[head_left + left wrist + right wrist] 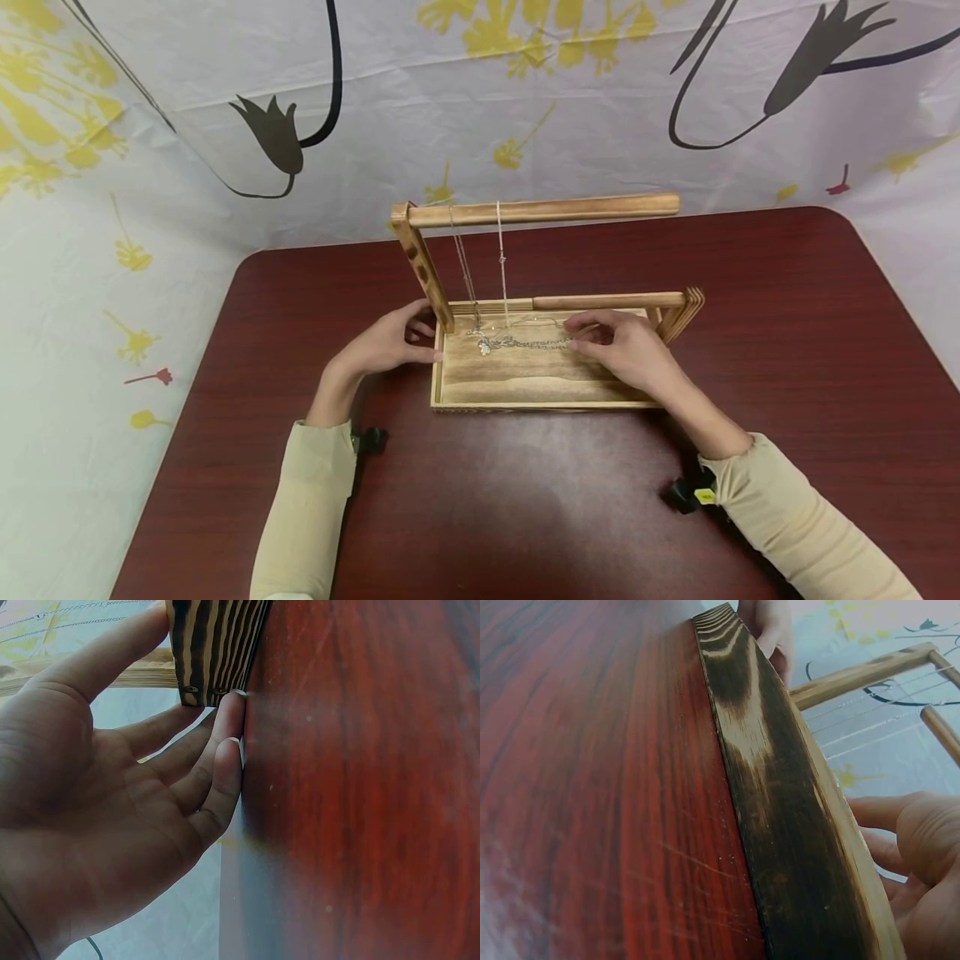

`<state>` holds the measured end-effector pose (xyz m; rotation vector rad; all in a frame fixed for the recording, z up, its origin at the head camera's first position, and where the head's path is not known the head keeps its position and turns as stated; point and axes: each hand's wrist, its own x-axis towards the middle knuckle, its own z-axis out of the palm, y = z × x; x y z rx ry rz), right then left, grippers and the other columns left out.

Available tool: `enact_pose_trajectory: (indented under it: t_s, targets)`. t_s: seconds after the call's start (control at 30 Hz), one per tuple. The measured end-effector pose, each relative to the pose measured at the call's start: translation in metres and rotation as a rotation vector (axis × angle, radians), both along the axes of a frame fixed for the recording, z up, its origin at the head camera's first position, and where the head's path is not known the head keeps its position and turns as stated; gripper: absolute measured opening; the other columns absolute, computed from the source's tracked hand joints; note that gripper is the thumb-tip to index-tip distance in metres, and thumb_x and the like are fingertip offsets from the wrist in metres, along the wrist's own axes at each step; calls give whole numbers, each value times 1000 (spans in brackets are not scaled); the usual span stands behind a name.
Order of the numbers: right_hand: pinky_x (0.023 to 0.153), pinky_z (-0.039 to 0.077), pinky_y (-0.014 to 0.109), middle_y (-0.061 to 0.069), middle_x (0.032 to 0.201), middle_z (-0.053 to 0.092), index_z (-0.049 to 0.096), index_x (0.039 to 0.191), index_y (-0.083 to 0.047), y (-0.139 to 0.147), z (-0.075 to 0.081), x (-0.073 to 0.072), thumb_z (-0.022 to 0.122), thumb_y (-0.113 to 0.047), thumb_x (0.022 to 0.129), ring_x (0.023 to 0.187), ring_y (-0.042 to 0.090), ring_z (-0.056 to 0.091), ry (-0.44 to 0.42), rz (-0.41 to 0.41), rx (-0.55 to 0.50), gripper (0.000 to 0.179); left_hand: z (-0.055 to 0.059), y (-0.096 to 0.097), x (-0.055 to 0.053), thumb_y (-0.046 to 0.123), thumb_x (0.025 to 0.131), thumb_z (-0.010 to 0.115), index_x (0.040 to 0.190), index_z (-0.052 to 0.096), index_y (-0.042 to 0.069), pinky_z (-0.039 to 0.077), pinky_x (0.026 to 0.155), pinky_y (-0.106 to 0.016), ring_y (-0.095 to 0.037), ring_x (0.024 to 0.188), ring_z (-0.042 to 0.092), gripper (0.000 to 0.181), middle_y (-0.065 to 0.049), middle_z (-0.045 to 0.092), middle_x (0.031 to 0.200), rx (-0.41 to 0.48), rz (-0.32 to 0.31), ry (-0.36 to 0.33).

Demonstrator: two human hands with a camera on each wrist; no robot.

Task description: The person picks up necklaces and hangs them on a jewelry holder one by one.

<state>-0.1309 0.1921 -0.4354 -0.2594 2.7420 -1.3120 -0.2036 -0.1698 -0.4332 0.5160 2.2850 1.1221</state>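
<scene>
A wooden jewelry stand (540, 389) with a shallow tray base lies on the table. My left hand (381, 343) grips the tray's left end, thumb on the end wall and fingers around the corner by the post, as the left wrist view also shows. Over the tray, my right hand (632, 354) pinches one end of a silver chain necklace (528, 343) between thumb and fingers. The rest of that necklace stretches leftward along the tray to a small pendant (484, 347). In the right wrist view, the tray's front wall (772, 802) partly hides the right hand.
Two thin necklaces, a doubled chain (462, 258) and a lighter one (502, 260), hang from the upper bar (585, 208). A lower bar (607, 300) runs behind the tray to a right post (684, 315). Dark red tabletop (525, 500) surrounds the stand; a patterned cloth (480, 133) hangs behind.
</scene>
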Motion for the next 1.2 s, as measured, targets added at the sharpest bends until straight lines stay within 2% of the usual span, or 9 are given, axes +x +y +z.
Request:
enact_pose_trajectory:
  t_s: [0.33,0.67,1.2]
  targets:
    - [69,51,24,-2,94,75,73,114,-15,1,-3,-1,77,-25,89,87,14,70,7,-9,31,28,-1,0,0,19,86,80,158,22,5,43,105,-48,-33,123,53,93,-20,48,142,17,-5,0]
    - [72,52,31,-2,91,74,74,111,-15,0,-8,-3,76,-23,89,83,13,68,39,-31,63,23,-2,1,-2,17,86,81,157,22,4,43,105,-48,-33,122,54,93,-20,49,141,29,-6,3]
    - [74,52,35,3,93,73,74,110,-14,-3,-13,-7,73,-14,90,85,18,68,-23,-65,104,20,0,0,0,19,86,80,158,22,6,43,105,-48,-33,123,53,93,-20,50,139,14,1,-9]
